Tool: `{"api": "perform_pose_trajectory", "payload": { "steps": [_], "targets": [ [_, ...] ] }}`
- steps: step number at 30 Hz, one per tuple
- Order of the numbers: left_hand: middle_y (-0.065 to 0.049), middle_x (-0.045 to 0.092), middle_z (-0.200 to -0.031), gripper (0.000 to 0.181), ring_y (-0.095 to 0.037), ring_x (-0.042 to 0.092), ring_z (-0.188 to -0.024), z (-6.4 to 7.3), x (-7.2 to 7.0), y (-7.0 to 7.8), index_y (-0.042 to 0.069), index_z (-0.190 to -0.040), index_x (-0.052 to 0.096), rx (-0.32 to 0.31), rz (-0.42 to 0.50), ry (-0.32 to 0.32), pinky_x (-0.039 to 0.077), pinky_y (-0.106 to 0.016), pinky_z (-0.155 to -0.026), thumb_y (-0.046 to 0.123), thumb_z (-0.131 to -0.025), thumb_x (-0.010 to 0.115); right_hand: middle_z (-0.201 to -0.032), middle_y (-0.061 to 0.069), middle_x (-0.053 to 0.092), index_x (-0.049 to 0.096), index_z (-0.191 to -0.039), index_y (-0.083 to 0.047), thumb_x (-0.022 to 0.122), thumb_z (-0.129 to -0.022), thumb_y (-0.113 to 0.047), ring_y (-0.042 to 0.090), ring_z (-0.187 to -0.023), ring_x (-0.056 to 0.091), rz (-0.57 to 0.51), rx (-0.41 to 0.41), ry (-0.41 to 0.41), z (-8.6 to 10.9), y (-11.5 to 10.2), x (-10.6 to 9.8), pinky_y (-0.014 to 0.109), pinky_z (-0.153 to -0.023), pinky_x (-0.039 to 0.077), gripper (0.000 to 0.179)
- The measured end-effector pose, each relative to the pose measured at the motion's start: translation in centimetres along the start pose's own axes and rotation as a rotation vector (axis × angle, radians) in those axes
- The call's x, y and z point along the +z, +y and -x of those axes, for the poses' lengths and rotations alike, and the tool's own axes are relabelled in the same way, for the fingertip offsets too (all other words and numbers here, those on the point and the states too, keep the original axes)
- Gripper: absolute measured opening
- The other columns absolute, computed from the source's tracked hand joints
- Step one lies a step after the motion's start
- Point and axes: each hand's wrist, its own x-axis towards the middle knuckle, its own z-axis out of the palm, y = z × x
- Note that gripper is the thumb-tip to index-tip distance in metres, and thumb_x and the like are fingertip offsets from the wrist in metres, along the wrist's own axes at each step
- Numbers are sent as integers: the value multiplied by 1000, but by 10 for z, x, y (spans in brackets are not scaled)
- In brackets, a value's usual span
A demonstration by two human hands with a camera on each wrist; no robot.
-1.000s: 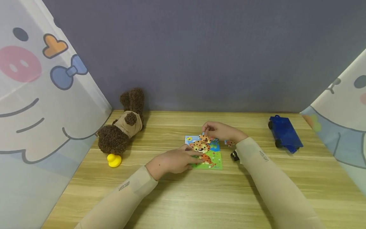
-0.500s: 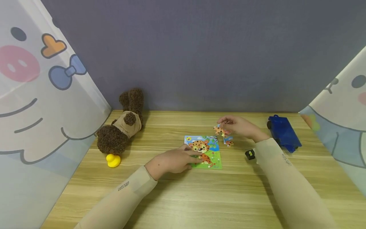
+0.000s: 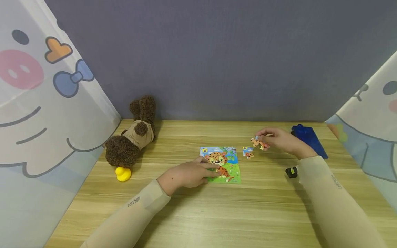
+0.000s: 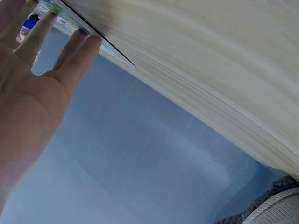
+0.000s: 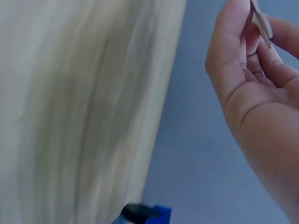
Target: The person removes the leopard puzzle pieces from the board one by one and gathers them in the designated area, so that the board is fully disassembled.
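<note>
My left hand (image 3: 189, 173) rests with extended fingers on a square leopard puzzle (image 3: 233, 177) in the middle of the table. In the left wrist view its fingertips touch the puzzle's edge (image 4: 112, 49). To the right, my right hand (image 3: 280, 142) pinches a spotted orange jigsaw piece (image 3: 256, 142) between thumb and fingers, held above the table. The right wrist view shows that piece (image 5: 262, 25) edge-on. Another puzzle piece (image 3: 248, 152), with blue sky and a spotted ear, lies between the puzzle and my right hand. Part of the puzzle is hidden under my left hand.
A brown teddy bear (image 3: 133, 139) lies at the back left, a yellow rubber duck (image 3: 123, 174) beside it. A blue toy cart (image 3: 311, 141) stands at the back right, partly behind my right hand. A grey wall (image 3: 217, 69) bounds the table (image 3: 217, 217).
My right hand has lifted the spotted piece off the puzzle's top area and carried it rightward, past the loose piece. The left hand stays in place.
</note>
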Motion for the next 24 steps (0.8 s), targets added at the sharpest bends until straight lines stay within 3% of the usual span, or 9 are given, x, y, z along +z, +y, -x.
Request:
{"api": "perform_pose_trajectory", "payload": {
  "steps": [11, 24],
  "targets": [
    [11, 41, -173, 52, -26, 40, -156, 1, -1, 1, 38, -158, 54, 17, -9, 15, 58, -36, -108, 22, -109, 64, -93, 11, 63, 64, -136, -5, 56, -112, -23, 19, -80, 59, 99, 13, -61, 4, 27, 1, 35, -72, 53, 31],
    [13, 39, -174, 52, -27, 39, -158, -1, 2, 0, 39, -158, 52, 7, -8, 13, 59, -35, -106, 24, -109, 63, -97, 9, 66, 68, -132, -9, 58, -111, -24, 16, -80, 56, 139, 11, -73, -4, 34, 6, 32, -68, 49, 27]
  ]
}}
